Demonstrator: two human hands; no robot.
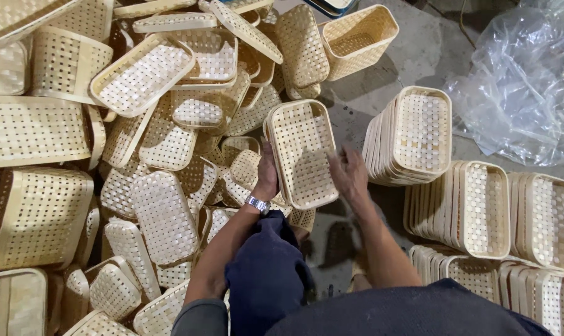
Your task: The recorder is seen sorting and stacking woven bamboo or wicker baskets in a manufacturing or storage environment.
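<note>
A small stack of shallow woven bamboo trays (302,149), pale yellow with rounded corners, is held tilted in front of me. My left hand (267,177), with a metal watch on the wrist, grips the stack's left edge. My right hand (349,174) rests against its right edge, slightly blurred. The open side of the top tray faces me.
A big loose heap of woven trays and deeper baskets (145,124) fills the left half. Neat rows of nested trays (419,134) (481,208) (546,218) lie on the concrete floor at right. Crumpled clear plastic sheeting (531,81) sits at top right.
</note>
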